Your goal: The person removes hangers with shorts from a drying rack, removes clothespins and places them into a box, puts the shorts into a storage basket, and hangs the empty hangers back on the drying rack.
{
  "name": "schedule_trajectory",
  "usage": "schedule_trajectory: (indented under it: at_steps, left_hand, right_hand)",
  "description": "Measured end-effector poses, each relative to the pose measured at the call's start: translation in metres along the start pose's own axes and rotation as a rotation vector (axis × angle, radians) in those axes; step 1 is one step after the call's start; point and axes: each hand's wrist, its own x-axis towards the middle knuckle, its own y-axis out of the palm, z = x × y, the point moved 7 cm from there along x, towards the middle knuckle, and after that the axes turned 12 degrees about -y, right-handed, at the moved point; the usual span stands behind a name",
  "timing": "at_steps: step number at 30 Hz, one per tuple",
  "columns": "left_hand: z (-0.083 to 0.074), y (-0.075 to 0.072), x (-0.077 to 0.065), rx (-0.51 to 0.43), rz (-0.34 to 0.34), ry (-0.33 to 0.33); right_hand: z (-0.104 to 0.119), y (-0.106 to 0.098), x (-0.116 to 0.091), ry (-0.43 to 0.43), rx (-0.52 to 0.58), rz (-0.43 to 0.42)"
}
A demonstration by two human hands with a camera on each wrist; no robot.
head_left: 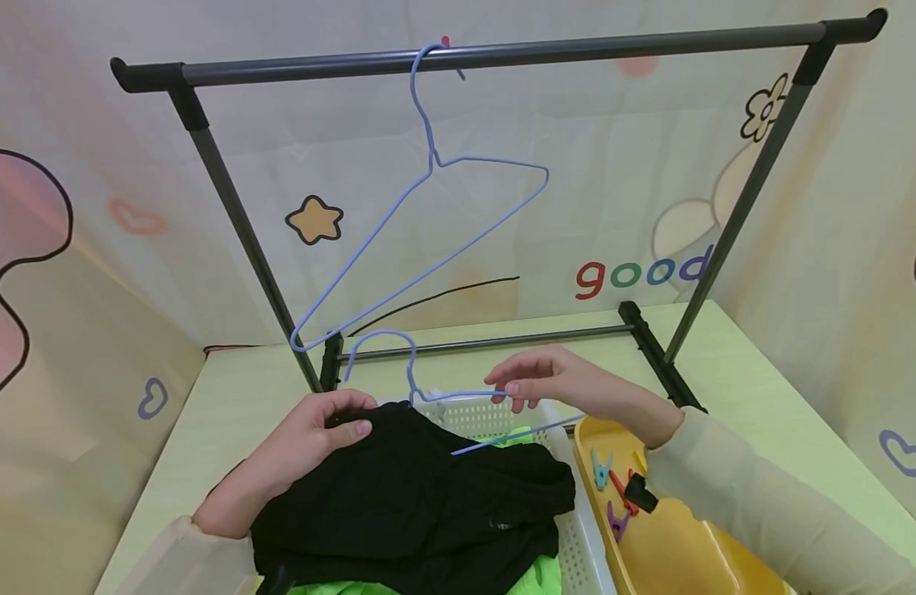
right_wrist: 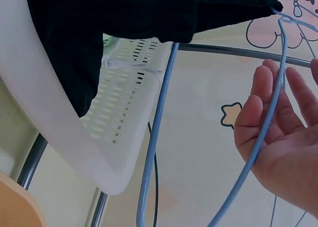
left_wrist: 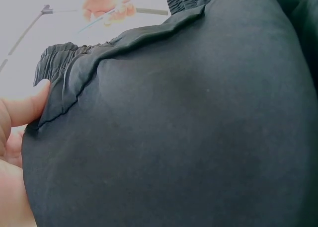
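Black shorts (head_left: pixel 421 504) with a gathered elastic waistband (left_wrist: pixel 59 58) lie spread over a white basket (head_left: pixel 588 529). My left hand (head_left: pixel 294 438) pinches the waistband at its left end, thumb on top. A blue wire hanger (head_left: pixel 458 395) sits partly inside the shorts; its left arm is hidden by the cloth. The hook stands up above the waistband, and the right arm sticks out. My right hand (head_left: pixel 558 384) holds that right arm between thumb and fingers. In the right wrist view, the hanger's wire crosses the fingers (right_wrist: pixel 263 83).
A second blue hanger (head_left: pixel 387 219) hangs from the black rack's top bar (head_left: pixel 614 41). Right of the basket, a yellow tray (head_left: pixel 674 545) holds several small clothespins (head_left: pixel 601 469). Bright green cloth (head_left: pixel 540 578) shows under the shorts. A printed curtain stands behind.
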Motion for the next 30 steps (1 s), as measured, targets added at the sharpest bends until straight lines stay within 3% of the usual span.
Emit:
schedule_trajectory:
  at_steps: [11,30]
  left_hand:
    - [-0.001,-0.001,0.001,0.023,-0.059,0.015]
    - [0.007,-0.008,0.001,0.033,-0.1,0.033]
  right_hand:
    - [-0.007,-0.003,0.0,0.05,0.077,-0.057]
    - [-0.011,-0.03,-0.026,0.085,-0.023,-0.114]
